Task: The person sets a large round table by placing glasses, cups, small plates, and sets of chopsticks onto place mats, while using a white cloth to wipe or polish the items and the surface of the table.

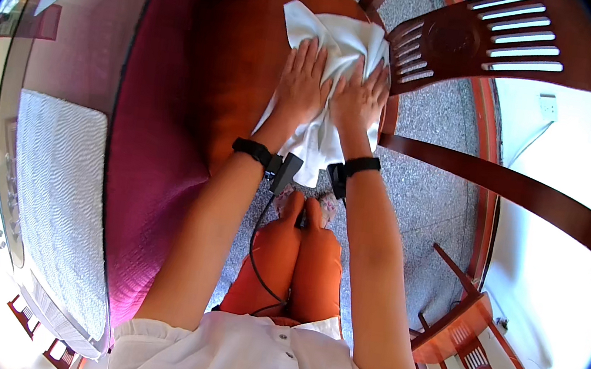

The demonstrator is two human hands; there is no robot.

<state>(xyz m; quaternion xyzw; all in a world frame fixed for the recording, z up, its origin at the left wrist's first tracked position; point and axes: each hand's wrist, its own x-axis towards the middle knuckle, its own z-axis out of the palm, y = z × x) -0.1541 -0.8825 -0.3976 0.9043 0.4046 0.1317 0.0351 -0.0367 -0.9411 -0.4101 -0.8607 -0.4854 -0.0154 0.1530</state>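
A rumpled white cloth [349,32] lies over the right part of a polished brown wooden chair seat [238,65]. My left hand [303,82] rests palm down on the cloth's left side, its fingers stretched away from me. Beside it, my right hand [360,95] presses flat on the cloth with fingers spread, near the slatted chair back [449,37]. One corner of the cloth hangs down over the near edge of the seat. Black straps with small devices circle both wrists.
To the left stands a table with a maroon tablecloth [165,111], a clear top and a white textured mat [59,192]. A curved wooden chair rail [497,183] reaches right. Another wooden chair [475,348] stands by the wall at lower right. A cable [258,258] hangs from my left wrist.
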